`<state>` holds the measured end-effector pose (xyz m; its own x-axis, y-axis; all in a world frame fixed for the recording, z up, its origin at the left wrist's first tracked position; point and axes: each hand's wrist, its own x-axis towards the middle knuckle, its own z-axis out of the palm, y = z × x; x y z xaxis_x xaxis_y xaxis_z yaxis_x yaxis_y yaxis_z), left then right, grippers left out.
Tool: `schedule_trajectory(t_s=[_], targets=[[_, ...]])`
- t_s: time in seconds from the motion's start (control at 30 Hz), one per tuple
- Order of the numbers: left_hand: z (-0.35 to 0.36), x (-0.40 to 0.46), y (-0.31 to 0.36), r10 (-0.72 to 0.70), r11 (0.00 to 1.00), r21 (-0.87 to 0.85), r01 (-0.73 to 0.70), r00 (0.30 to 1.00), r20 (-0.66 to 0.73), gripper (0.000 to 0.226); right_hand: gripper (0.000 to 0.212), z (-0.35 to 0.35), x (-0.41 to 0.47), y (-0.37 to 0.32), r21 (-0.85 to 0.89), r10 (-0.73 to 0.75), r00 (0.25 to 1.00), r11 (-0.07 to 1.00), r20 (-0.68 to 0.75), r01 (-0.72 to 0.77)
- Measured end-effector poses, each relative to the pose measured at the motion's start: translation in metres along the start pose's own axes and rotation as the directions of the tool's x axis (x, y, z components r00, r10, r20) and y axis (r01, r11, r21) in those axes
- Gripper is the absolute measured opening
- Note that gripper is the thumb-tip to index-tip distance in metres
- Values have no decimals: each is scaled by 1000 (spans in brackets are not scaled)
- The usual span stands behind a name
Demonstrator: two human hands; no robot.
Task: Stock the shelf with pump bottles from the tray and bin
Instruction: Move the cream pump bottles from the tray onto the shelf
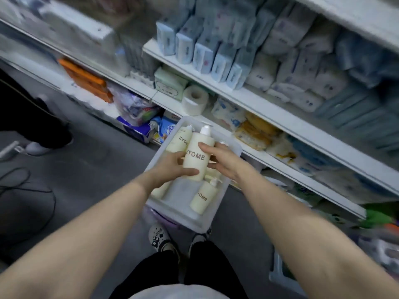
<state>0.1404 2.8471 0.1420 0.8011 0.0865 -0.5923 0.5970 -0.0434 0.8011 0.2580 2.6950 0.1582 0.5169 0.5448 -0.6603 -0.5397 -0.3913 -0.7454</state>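
Step in hand: removal of one pump bottle from the tray.

The tray, a white plastic container, sits low in front of the person, its far edge just beside the lower shelf. The person stands over it with both arms extended.

The held pump bottle, cream-coloured and marked ZYOME, is raised above the tray's middle, pump end toward the shelf. The left hand grips its lower body, thumb across the base and fingers wrapped round the left side. The right hand grips it from the right, thumb laid across the upper body; its fingers pass behind the bottle and are hidden.

Remaining stock in the tray:
- A second bottle at the far left corner, touching the held bottle's left side.
- A third bottle toward the near right corner.
- Further bottles partly hidden under the hands; their count cannot be told.

The bin is not identifiable in this view.

Next move, as judged: lift the bottle clear of its neighbours, turn it upright and carry it to an open space on a shelf. No such gap is visible; the nearest shelves hold tissue packs and a paper roll. Keep the pump head from catching on a shelf edge.
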Motion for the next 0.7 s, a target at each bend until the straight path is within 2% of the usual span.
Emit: schedule_trajectory(t_s=[0.07,0.23,0.43,0.5,0.6,0.7], targets=[[-1,-11,32,73,997,7,-73,997,-26,50,32,-3,-20,-27,-32,-74,997,997,-30,73],[-7,-28,107,248,967,72,-246,968,-23,69,50,-13,-63,-87,-48,-257,952,966,-167,253],[-2,-42,196,415,905,108,-411,910,-17,67,26,-31,-111,-158,-50,-428,865,901,-260,431],[0,-43,224,470,874,156,-460,882,-27,73,38,-42,-124,-181,-70,-486,826,870,-287,487],[6,-44,271,545,825,205,-526,838,-41,67,51,-62,-143,-217,-83,-557,764,822,-326,564],[16,-43,317,610,783,208,-586,789,-71,79,37,-85,-159,-256,-117,-623,713,773,-321,623]])
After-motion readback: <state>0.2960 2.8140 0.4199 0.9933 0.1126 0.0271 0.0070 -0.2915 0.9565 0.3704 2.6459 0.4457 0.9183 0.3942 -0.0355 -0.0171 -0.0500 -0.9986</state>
